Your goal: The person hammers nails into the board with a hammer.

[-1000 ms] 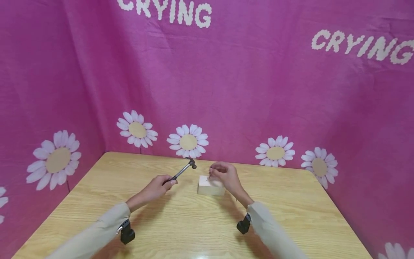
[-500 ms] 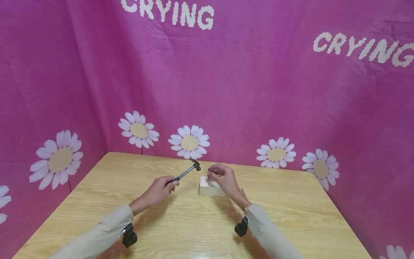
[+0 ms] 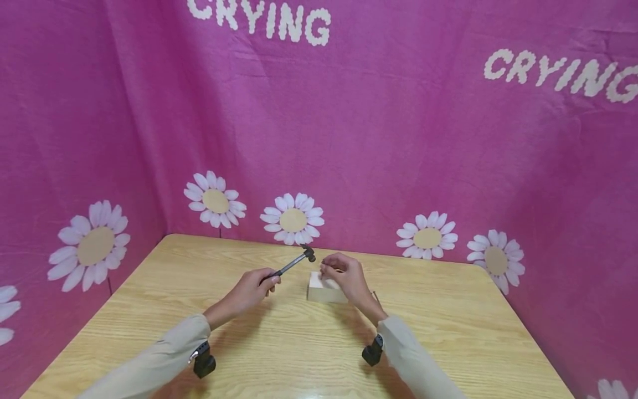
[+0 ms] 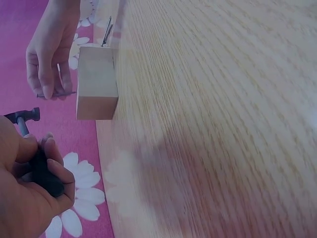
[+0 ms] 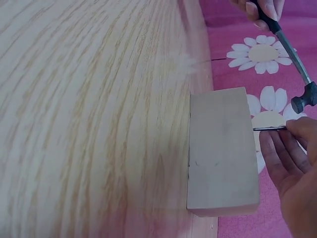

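Observation:
My left hand (image 3: pixel 251 288) grips a small claw hammer (image 3: pixel 291 265) by its black handle. The hammer's dark head (image 5: pixel 306 96) is in the air, left of my right hand (image 3: pixel 349 277) and apart from it. Between thumb and fingertips, my right hand pinches a thin metal nail (image 5: pixel 268 129). The nail stands upright over the top of a pale wooden block (image 3: pixel 326 294); its lower end is at the block's top face, touching or almost so. In the head view the right fingers hide most of the nail.
Thin nails (image 4: pixel 107 32) lie beside the block's far end in the left wrist view, near the right forearm in the head view. The wood-grain table (image 3: pixel 294 354) is backed by pink cloth (image 3: pixel 359 138) with printed daisies.
My left hand has brought the hammer slightly right, closer to the right hand. The right hand stays over the block, with the nail held. The head view has shifted a little.

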`<state>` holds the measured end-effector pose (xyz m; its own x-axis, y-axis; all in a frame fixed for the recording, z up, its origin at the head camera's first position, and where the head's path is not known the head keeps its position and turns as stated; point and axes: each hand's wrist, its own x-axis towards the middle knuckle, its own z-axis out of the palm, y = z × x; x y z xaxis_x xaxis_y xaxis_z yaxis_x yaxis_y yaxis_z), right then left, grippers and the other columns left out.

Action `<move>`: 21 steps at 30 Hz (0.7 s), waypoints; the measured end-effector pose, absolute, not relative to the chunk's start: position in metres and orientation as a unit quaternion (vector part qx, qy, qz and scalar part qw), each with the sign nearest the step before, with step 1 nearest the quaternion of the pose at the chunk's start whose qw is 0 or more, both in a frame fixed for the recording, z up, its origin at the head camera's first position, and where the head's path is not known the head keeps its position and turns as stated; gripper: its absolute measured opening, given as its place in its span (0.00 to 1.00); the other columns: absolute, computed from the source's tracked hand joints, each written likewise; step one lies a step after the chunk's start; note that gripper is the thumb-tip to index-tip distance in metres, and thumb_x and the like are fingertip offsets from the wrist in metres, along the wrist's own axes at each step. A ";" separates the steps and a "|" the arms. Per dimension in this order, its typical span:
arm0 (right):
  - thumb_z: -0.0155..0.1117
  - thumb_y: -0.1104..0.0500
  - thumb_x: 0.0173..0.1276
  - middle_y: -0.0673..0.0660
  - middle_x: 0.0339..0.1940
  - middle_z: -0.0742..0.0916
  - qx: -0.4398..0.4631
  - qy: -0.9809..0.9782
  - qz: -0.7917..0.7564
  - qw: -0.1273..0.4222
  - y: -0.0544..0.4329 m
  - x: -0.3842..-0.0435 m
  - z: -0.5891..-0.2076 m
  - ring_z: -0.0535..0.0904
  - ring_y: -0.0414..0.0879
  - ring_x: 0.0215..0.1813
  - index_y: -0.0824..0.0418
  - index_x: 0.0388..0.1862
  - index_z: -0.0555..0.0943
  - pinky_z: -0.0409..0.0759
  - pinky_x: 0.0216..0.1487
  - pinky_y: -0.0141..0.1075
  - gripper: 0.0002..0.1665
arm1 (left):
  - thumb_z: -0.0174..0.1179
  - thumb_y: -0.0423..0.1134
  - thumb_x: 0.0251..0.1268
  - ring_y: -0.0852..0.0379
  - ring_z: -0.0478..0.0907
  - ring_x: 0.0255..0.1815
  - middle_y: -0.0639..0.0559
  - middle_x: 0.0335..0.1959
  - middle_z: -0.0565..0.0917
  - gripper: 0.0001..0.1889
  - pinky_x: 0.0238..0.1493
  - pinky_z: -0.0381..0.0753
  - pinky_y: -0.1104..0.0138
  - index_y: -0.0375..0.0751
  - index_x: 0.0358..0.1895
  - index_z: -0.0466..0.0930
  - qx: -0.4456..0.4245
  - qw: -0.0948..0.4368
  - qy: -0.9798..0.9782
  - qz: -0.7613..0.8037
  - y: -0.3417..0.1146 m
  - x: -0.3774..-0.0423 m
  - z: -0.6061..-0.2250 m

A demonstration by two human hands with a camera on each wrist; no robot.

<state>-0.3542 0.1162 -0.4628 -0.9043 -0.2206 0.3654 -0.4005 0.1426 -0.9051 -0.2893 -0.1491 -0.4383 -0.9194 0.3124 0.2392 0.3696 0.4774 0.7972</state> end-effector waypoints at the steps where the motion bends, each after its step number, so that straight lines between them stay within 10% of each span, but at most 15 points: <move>1: 0.67 0.74 0.71 0.78 0.44 0.87 0.207 -0.750 0.624 0.072 0.116 -0.354 -0.463 0.89 0.63 0.42 0.79 0.48 0.83 0.89 0.47 0.43 0.10 | 0.52 0.30 0.82 0.58 0.73 0.30 0.49 0.28 0.79 0.10 0.29 0.72 0.70 0.29 0.43 0.81 -0.199 0.031 -0.859 -0.470 -0.148 -0.289 -0.438; 21: 0.69 0.72 0.70 0.68 0.38 0.91 0.202 -0.785 0.566 0.148 0.109 -0.347 -0.471 0.90 0.60 0.42 0.75 0.44 0.86 0.85 0.44 0.28 0.06 | 0.52 0.32 0.83 0.62 0.68 0.25 0.48 0.27 0.77 0.10 0.27 0.68 0.70 0.36 0.39 0.80 -0.222 0.090 -0.865 -0.442 -0.143 -0.301 -0.424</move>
